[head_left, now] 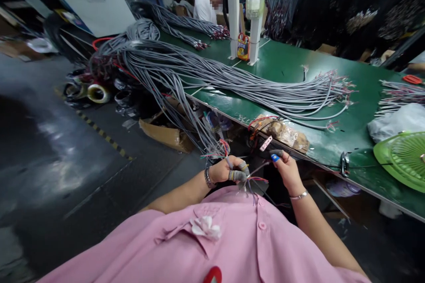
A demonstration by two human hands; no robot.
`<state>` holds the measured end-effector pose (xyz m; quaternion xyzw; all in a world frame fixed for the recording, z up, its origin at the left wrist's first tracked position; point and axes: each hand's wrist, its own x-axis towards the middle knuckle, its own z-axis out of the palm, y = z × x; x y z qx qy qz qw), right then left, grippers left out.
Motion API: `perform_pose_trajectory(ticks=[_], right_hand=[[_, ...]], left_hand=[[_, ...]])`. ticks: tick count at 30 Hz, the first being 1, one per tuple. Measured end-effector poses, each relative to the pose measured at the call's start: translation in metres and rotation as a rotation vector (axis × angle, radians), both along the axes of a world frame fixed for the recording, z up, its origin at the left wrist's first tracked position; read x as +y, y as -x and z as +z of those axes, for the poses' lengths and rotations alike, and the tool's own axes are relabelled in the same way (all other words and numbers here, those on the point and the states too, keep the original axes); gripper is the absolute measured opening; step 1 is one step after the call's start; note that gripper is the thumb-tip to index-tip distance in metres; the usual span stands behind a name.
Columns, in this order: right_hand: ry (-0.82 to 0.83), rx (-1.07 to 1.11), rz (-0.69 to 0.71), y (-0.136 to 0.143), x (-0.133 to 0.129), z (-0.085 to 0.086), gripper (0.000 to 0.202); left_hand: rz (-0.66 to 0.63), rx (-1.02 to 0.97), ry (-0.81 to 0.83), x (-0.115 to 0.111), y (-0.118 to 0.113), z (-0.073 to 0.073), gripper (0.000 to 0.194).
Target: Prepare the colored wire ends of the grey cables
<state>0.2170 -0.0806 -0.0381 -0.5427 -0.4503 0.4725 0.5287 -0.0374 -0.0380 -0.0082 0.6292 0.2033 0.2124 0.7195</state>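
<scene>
My left hand (232,170), with grey knit covers on some fingers, is closed around the end of a grey cable. From its fingertips fan thin coloured wires (258,180), red, blue and dark among them. My right hand (287,172) is pinched, with a blue covering on the thumb and a dark cover on a finger. A thin greyish strand (260,168) runs from the cable end up to its fingertips. Just behind my left hand hang more grey cables with stripped ends (219,148), their coloured wires spread out.
A long bundle of grey cables (232,73) lies across the green table (292,62). Taped brown blocks (282,132) sit on its near edge, a green basket (401,159) at right. A cardboard box (166,135) is below. Behind the white posts (233,9) sits a person (204,6).
</scene>
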Motion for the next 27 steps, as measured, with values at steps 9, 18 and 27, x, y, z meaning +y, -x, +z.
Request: perform_pose_trajectory(ticks=[9, 18, 27], right_hand=[[0.320, 0.304, 0.107, 0.005, 0.024, 0.011, 0.051], [0.299, 0.502, 0.060, 0.026, 0.050, 0.030, 0.047], [0.281, 0.507, -0.001, 0.028, 0.049, 0.026, 0.046]], left_hand=[[0.255, 0.002, -0.265, 0.028, -0.013, 0.002, 0.039], [0.435, -0.034, -0.199, 0.032, -0.021, -0.003, 0.037], [0.483, -0.038, -0.288, 0.035, -0.027, 0.008, 0.032]])
